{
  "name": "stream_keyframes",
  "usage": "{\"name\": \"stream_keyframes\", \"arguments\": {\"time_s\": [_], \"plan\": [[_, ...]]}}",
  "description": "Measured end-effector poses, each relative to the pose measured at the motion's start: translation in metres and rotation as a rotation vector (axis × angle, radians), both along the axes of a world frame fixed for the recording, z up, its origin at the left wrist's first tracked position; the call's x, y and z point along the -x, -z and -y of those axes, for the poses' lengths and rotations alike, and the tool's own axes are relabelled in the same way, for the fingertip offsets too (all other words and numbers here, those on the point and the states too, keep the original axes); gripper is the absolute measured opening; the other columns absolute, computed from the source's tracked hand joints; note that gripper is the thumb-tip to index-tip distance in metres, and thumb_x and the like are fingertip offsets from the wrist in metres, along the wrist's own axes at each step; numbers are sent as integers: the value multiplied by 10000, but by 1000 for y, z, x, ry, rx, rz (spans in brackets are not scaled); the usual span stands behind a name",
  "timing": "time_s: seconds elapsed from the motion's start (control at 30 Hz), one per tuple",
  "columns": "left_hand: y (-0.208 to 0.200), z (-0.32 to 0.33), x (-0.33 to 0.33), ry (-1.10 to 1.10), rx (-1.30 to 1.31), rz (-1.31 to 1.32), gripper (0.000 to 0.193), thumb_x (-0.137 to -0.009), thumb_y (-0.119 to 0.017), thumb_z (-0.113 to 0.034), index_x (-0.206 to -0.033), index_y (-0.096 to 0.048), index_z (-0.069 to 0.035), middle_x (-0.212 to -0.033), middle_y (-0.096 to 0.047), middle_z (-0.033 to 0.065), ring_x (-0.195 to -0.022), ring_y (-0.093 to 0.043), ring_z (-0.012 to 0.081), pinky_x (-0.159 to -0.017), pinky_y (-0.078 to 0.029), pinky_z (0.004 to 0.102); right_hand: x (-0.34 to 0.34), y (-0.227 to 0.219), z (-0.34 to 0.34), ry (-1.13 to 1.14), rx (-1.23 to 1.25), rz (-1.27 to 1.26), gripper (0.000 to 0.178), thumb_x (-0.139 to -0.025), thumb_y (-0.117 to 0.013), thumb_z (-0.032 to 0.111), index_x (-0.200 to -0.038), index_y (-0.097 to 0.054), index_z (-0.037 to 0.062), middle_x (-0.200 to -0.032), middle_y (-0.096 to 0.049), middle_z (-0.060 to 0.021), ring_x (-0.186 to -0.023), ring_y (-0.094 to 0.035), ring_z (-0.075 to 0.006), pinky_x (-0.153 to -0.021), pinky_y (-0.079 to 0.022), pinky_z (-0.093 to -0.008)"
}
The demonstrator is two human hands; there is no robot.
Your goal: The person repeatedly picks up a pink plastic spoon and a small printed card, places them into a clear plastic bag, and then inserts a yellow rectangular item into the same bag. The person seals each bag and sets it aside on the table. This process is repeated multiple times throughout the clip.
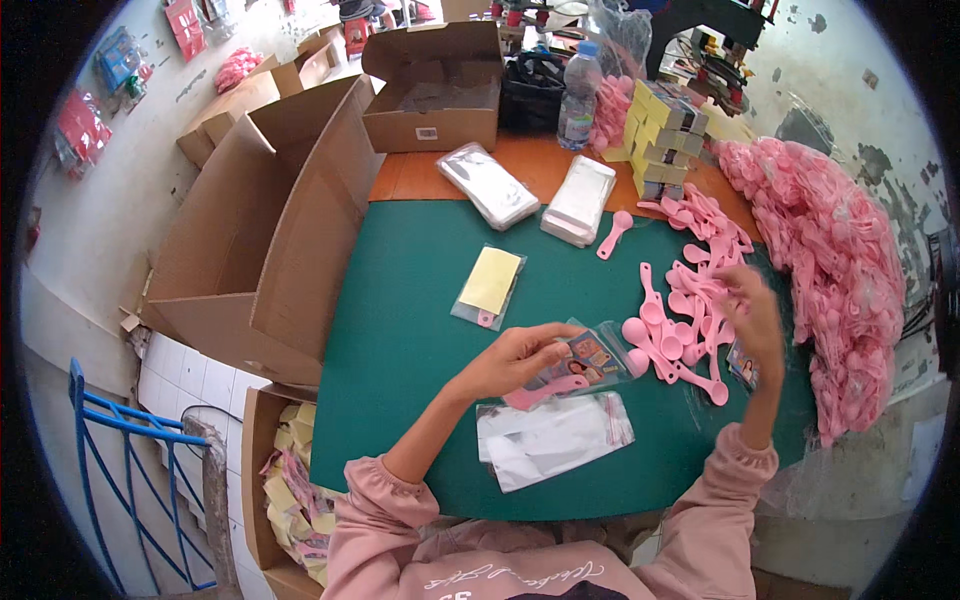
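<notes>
My left hand (515, 357) is closed on a small clear plastic bag (627, 350) above the green tabletop. Inside the bag show a printed card (592, 358) and a pink spoon (548, 390). Over the right edge of a pile of loose pink spoons (665, 338) is my right hand (755, 312), its fingers blurred, so I cannot make out whether they grip one. Part of another printed card (742, 365) shows beside that wrist. Just below my left hand lie flat, empty clear bags (555, 440). A filled bag with a yellow card (489, 282) rests farther off.
Two stacks of clear bags (487, 187) lie at the back, near a water bottle (580, 95) and stacked yellow-edged cards (660, 140). Bagged pink spoons (825, 270) heap up on the right. Cardboard boxes (300, 220) stand left; another box (257, 470) below holds yellow-carded packs.
</notes>
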State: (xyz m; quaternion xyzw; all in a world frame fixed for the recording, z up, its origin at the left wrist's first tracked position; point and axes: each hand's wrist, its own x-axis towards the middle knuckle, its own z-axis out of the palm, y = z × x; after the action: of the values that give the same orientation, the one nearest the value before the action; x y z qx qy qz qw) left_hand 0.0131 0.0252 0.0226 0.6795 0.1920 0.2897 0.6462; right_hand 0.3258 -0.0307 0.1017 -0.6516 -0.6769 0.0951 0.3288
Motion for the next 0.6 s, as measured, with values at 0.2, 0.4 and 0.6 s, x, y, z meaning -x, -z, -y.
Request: {"name": "stream_keyframes", "arguments": {"time_s": [0.2,0.4,0.6], "plan": [[-11,5,-2,-2,41,-2,505,-913,-436,-141,-1370,-224,-107,-839,-570,37,-691,-460,53,-628,-421,226,104,-5,-5,-525,419,-203,155,-772,-610,97,-898,-607,6,-699,-612,-41,-637,-568,-92,-580,-452,-232],[-18,6,-2,-12,-65,-144,536,-904,-439,-106,-1383,-197,-114,-842,-610,50,-671,-448,50,-617,-411,221,102,1,-7,-521,507,-399,164,-790,-610,128,-894,-609,0,-710,-617,-53,-648,-572,-94,-588,-454,-235],[-26,7,0,-52,-118,-179,520,-900,-437,-102,-1375,-229,-135,-779,-605,48,-641,-444,56,-596,-411,225,102,3,-2,-479,411,-391,169,-804,-603,139,-903,-614,3,-741,-619,-63,-637,-564,-97,-575,-453,-241]]}}
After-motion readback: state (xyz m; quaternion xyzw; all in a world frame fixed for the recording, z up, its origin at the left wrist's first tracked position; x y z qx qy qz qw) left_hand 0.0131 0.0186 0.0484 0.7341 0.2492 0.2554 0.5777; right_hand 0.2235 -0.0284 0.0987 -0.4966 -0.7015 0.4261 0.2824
